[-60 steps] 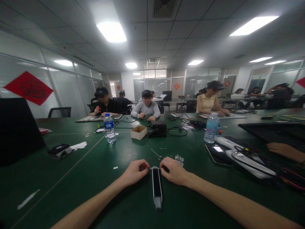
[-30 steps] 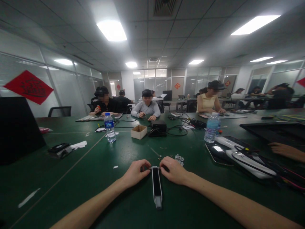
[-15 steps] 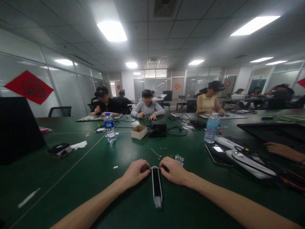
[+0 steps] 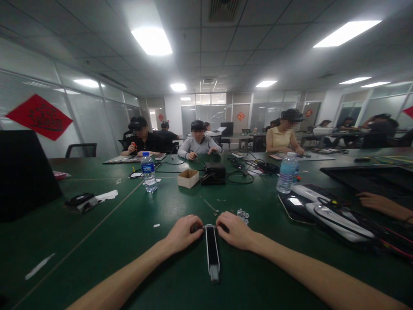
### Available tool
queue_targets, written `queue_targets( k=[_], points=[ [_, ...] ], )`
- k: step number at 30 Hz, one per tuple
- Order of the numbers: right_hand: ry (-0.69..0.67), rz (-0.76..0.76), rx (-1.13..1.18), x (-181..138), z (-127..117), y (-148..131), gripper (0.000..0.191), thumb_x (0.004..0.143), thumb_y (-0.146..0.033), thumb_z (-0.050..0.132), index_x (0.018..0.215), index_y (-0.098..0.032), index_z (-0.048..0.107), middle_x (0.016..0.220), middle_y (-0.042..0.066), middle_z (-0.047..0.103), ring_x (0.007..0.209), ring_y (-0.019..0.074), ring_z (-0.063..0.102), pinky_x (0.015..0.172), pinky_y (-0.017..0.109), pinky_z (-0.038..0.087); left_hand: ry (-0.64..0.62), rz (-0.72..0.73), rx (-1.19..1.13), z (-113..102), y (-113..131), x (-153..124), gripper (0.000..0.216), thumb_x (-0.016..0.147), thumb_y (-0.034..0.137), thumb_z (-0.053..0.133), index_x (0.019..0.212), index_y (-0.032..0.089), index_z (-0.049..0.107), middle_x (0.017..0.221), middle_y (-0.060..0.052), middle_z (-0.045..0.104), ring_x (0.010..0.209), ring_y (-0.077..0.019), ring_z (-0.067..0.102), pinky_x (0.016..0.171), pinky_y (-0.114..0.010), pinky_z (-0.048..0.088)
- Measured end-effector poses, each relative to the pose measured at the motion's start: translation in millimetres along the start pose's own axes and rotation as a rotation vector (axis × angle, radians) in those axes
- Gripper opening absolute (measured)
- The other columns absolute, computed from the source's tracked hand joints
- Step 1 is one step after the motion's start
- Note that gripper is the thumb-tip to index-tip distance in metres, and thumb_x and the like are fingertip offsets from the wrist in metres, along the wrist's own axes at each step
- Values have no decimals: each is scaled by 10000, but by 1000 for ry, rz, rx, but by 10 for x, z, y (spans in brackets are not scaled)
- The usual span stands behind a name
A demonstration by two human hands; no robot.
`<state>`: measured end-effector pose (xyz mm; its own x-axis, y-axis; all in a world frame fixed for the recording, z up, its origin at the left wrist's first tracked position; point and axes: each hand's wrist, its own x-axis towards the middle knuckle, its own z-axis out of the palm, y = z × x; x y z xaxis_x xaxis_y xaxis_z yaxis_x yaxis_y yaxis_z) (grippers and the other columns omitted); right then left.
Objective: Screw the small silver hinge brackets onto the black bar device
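Note:
A slim black device with a white rim (image 4: 212, 247) lies lengthwise on the green table in front of me. Its near end has a grey, shiny tip. My left hand (image 4: 184, 231) is closed in a pinch at the left side of the device's far end. Opposite it, my right hand (image 4: 235, 231) pinches at the right side of that same end. The fingertips hide whatever small part sits between them and the device. Just beyond my right hand lies a small heap of metal pieces (image 4: 243, 216), with a few tiny bits beside it.
Water bottles stand at the left (image 4: 149, 172) and right (image 4: 286, 173). A small open box (image 4: 188, 178) sits by a black device (image 4: 213, 173). White equipment with cables (image 4: 338, 217) lies right, near another person's hand (image 4: 383, 205). A black panel (image 4: 27, 176) rises at left.
My hands and the device hold still. Across the table, the person in grey has lifted one hand slightly off the tabletop.

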<state>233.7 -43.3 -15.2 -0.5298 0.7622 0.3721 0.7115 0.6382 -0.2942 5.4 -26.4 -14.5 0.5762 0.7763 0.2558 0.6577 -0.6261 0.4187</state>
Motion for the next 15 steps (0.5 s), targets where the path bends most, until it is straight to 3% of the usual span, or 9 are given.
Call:
queue_targets(
  k=[15],
  points=[
    [9,-15,-14,-6,11,10,107,866,-139,524,859,-154,630,870,58,628,817,177,559,722,283,467,13,4,-6,10,0,-6,132,851,256,575,941,186,641,846,-5,627,722,-153,564,654,-249,432]
  ],
)
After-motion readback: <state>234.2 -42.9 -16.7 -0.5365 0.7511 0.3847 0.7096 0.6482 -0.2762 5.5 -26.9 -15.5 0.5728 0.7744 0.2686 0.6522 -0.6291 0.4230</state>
